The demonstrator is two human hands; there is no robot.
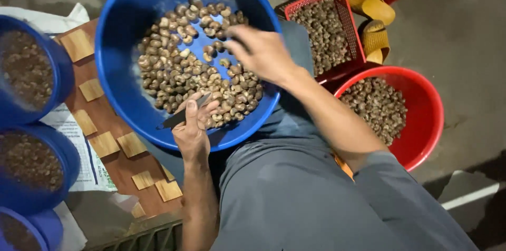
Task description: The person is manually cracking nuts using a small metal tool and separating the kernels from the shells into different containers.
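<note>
A big blue basin (121, 71) rests on my lap, holding a heap of brown-shelled nuts (179, 71). My left hand (192, 127) sits at the basin's near rim, closed around a small dark-bladed knife (179, 118) whose blade points left. My right hand (261, 50) reaches over the nuts at the right of the basin, fingers curled down toward them. That hand is blurred, and whether a nut is pinched in its fingers does not show.
To the left stand three blue buckets (31, 71) of dark nuts beside a brown board with light wooden squares (105, 143). On the right are a red mesh crate (345, 19) and a red tub (427, 119), both holding nuts. Yellow sandals (375, 19) lie on the concrete floor.
</note>
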